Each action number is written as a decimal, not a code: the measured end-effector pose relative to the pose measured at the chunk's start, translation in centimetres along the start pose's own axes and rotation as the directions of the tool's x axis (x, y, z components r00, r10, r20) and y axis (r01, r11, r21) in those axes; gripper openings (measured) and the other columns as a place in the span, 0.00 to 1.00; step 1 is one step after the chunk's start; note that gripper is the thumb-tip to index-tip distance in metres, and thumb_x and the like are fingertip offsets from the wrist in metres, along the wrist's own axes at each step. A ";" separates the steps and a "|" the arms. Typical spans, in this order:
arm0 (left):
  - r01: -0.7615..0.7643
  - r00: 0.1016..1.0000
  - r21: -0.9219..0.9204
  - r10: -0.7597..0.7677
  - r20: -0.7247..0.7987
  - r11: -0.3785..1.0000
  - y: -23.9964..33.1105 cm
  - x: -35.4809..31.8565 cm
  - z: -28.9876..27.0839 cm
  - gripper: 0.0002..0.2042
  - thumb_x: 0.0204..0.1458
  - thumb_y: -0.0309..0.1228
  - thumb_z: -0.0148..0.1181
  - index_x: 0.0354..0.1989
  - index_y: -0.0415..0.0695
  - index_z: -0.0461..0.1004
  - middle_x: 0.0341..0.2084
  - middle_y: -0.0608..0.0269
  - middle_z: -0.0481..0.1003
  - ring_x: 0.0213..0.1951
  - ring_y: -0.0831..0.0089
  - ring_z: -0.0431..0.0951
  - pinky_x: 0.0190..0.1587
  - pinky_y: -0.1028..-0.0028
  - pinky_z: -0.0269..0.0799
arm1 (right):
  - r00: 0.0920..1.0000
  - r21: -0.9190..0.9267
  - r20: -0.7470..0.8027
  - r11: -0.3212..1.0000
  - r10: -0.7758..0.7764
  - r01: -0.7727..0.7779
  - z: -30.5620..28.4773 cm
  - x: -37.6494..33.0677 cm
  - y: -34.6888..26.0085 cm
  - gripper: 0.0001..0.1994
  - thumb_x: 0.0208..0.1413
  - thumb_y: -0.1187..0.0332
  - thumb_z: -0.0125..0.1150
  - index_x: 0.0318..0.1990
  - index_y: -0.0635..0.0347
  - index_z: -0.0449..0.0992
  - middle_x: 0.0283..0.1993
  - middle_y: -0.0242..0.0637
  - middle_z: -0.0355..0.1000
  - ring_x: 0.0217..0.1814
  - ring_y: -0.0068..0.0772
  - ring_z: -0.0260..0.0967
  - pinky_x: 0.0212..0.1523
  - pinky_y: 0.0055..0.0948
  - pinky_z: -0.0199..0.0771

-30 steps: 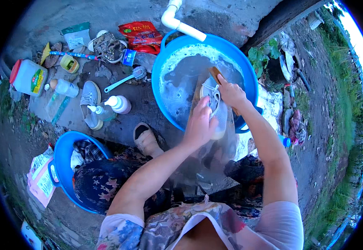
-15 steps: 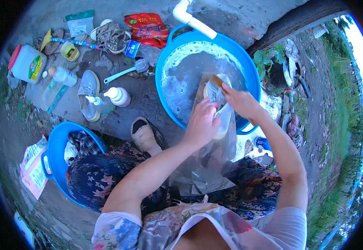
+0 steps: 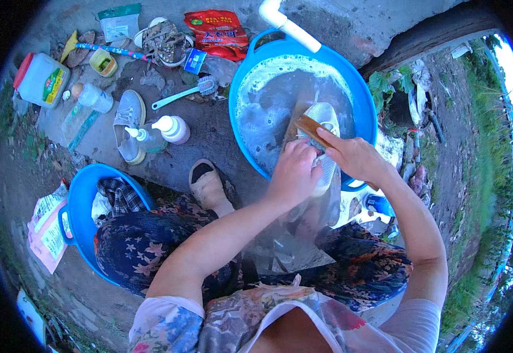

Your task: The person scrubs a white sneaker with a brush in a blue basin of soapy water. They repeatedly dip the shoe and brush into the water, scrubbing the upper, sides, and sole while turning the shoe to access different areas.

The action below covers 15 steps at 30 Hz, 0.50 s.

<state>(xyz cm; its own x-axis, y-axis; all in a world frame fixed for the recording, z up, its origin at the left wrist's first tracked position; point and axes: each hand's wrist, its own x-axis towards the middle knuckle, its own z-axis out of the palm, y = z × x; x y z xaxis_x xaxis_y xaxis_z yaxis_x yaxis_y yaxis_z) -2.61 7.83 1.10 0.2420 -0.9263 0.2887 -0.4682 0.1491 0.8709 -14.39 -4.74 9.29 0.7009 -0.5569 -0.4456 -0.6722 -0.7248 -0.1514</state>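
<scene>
A pale, wet shoe (image 3: 322, 115) lies on a wooden board (image 3: 292, 125) that slants into a large blue basin (image 3: 370, 120) of sudsy grey water. My left hand (image 3: 295, 167) is closed on the near side of the shoe and holds it against the board; some of its fingertips are hidden. In my right hand (image 3: 356, 157) is a wooden-backed brush (image 3: 313, 130), laid across the upper part of the shoe. The brush's bristles are mostly out of sight beneath its back.
Left of the basin are a grey shoe (image 3: 129, 115), pump bottles (image 3: 174, 128) and a light blue long-handled brush (image 3: 177, 100). A smaller blue tub (image 3: 79, 223) with cloth stands by my left knee. A white pipe (image 3: 292, 26) juts over the basin's far rim.
The brush has moved from the shoe's far end toward me and turned more crosswise, uncovering the toe. My left hand keeps its hold. The whole view has shifted slightly.
</scene>
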 end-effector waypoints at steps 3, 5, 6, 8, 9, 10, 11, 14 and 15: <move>-0.034 0.999 -0.018 0.034 -0.003 0.999 0.5 0.4 0.4 0.08 0.45 0.25 0.56 0.35 0.38 0.70 0.37 0.51 0.71 0.52 0.52 0.66 0.53 0.59 0.62 | 0.984 -0.042 -0.111 0.988 0.141 -0.147 2.3 2.2 2.2 0.24 0.60 0.57 0.43 0.64 0.40 0.54 0.33 0.57 0.73 0.36 0.59 0.72 0.39 0.52 0.72; -0.068 0.998 -0.038 0.067 -0.016 0.997 1.0 1.1 1.7 0.08 0.45 0.25 0.56 0.35 0.38 0.70 0.36 0.52 0.71 0.52 0.52 0.66 0.52 0.59 0.62 | 0.907 -0.063 -0.239 0.927 0.346 -0.370 3.7 4.7 5.1 0.24 0.60 0.56 0.43 0.64 0.40 0.55 0.33 0.57 0.73 0.36 0.59 0.72 0.39 0.51 0.73; -0.063 0.998 -0.032 0.062 -0.019 0.998 0.8 1.0 1.7 0.08 0.45 0.25 0.56 0.35 0.38 0.70 0.36 0.52 0.71 0.52 0.52 0.66 0.53 0.59 0.62 | 0.920 -0.017 -0.221 0.942 0.323 -0.335 3.5 4.9 5.1 0.24 0.60 0.56 0.43 0.64 0.41 0.55 0.33 0.57 0.73 0.36 0.59 0.72 0.39 0.52 0.72; -0.059 0.998 -0.029 0.058 -0.021 0.998 0.7 0.9 1.8 0.08 0.45 0.25 0.56 0.35 0.38 0.70 0.36 0.52 0.72 0.51 0.52 0.66 0.53 0.59 0.62 | 0.940 0.076 -0.190 0.958 0.284 -0.275 3.0 4.5 5.6 0.24 0.59 0.56 0.43 0.63 0.42 0.56 0.33 0.57 0.73 0.36 0.60 0.72 0.40 0.52 0.72; -0.055 0.998 -0.018 0.054 -0.020 0.998 0.4 1.0 1.5 0.08 0.45 0.25 0.56 0.35 0.38 0.70 0.37 0.52 0.72 0.51 0.52 0.66 0.53 0.60 0.62 | 0.971 0.051 -0.130 0.979 0.202 -0.197 2.2 3.9 4.6 0.23 0.59 0.56 0.43 0.63 0.42 0.57 0.33 0.57 0.73 0.36 0.60 0.72 0.40 0.52 0.72; -0.041 0.999 -0.002 0.041 -0.018 0.999 0.2 0.8 0.8 0.09 0.45 0.25 0.56 0.35 0.38 0.70 0.37 0.52 0.72 0.51 0.52 0.66 0.53 0.60 0.62 | 0.992 0.034 -0.060 0.993 0.111 -0.109 1.6 2.4 2.5 0.23 0.59 0.56 0.42 0.63 0.42 0.57 0.32 0.57 0.73 0.36 0.60 0.72 0.39 0.52 0.72; -0.013 1.000 0.019 0.014 -0.015 1.000 -0.1 0.2 0.2 0.09 0.45 0.25 0.55 0.35 0.38 0.70 0.38 0.52 0.72 0.51 0.52 0.66 0.53 0.60 0.62 | 1.000 0.029 0.021 1.000 0.010 -0.011 1.0 1.0 0.3 0.23 0.59 0.57 0.42 0.63 0.43 0.57 0.32 0.57 0.73 0.36 0.61 0.72 0.39 0.53 0.72; -0.007 1.000 0.029 0.007 0.001 1.000 0.2 0.2 0.2 0.09 0.44 0.25 0.55 0.35 0.37 0.70 0.38 0.51 0.72 0.51 0.52 0.66 0.53 0.60 0.62 | 0.994 0.065 -0.061 0.994 0.086 -0.082 1.1 1.4 0.4 0.22 0.59 0.57 0.43 0.62 0.43 0.58 0.33 0.56 0.73 0.36 0.61 0.72 0.39 0.53 0.72; -0.024 1.000 0.009 0.024 0.010 1.000 0.5 0.6 0.5 0.09 0.45 0.25 0.55 0.35 0.37 0.70 0.38 0.51 0.72 0.51 0.52 0.66 0.53 0.60 0.62 | 0.982 0.045 -0.119 0.989 0.145 -0.141 1.4 2.4 2.0 0.22 0.59 0.57 0.43 0.62 0.43 0.58 0.34 0.56 0.74 0.37 0.60 0.72 0.39 0.52 0.72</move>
<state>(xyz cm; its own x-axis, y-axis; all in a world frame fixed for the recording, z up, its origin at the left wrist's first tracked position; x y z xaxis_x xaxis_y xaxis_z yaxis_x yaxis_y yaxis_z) -3.17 7.16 1.51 0.2221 -0.9261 0.3050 -0.4811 0.1680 0.8604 -14.40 -6.91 6.67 0.6191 -0.7008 -0.3544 -0.7743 -0.6200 -0.1266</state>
